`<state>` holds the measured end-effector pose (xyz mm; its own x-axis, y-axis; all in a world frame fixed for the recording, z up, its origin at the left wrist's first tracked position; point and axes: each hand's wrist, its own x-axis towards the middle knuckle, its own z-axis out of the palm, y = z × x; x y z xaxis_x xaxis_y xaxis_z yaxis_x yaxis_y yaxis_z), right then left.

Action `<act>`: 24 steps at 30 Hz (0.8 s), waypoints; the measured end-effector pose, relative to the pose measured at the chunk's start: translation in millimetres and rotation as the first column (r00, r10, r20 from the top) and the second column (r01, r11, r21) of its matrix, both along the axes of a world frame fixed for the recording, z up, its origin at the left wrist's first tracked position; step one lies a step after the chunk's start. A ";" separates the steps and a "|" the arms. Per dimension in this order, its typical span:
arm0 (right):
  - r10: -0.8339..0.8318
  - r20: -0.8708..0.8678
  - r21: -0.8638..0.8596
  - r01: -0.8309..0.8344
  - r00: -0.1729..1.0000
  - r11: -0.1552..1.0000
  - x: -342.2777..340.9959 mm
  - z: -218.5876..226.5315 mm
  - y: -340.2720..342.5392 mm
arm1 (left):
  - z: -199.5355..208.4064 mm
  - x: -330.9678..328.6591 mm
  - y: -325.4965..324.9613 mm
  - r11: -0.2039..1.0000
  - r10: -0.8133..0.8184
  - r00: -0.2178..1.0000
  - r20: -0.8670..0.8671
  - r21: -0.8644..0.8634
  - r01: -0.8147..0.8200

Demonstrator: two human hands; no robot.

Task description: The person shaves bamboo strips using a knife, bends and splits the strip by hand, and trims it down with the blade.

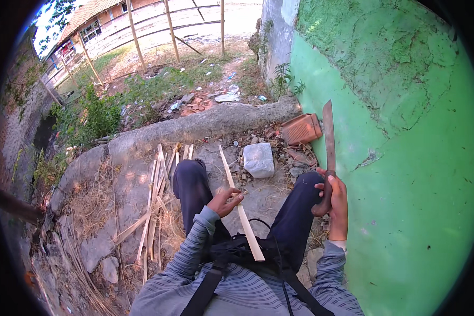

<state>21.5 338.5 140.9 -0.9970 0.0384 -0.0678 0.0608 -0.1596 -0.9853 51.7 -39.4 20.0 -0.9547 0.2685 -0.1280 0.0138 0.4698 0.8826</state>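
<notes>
My left hand [225, 202] is closed around a long pale strip of split wood or bamboo [250, 231], above my lap. The strip slants from near my waist up between my knees, narrowing at its far end. In my right hand [336, 203] is a machete [329, 137] with a brown handle, held upright beside my right knee. Its long, dark, rusty-looking blade points away from me, close to the green wall. The blade and the strip are apart.
Several similar pale strips [151, 210] lie in a loose pile left of my left knee. A whitish block [258, 160] sits beyond my knees, with an orange roof tile [301, 129] behind it. A low concrete ledge [195, 124] crosses ahead. The green wall [405, 210] rises close on my right.
</notes>
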 end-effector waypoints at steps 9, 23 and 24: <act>-0.112 0.074 0.082 0.106 0.991 0.991 58.8 -36.4 19.2 | 82.9 31.9 -23.7 0.963 0.096 0.925 -0.369 -0.202 -0.181; -0.236 0.226 0.292 0.166 0.945 0.942 87.8 -83.3 46.9 | 3.8 54.6 -14.7 0.662 0.430 0.725 -0.539 -0.357 -0.659; -0.281 0.258 0.306 0.197 0.924 0.931 90.9 -90.9 52.5 | 4.1 54.4 -12.4 0.670 0.424 0.735 -0.529 -0.362 -0.648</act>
<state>112.4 391.0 50.1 -0.8920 0.3312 -0.3077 0.3462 0.0629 -0.9360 106.1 -51.7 24.1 -0.9011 -0.3033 0.3100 -0.1170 0.8583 0.4997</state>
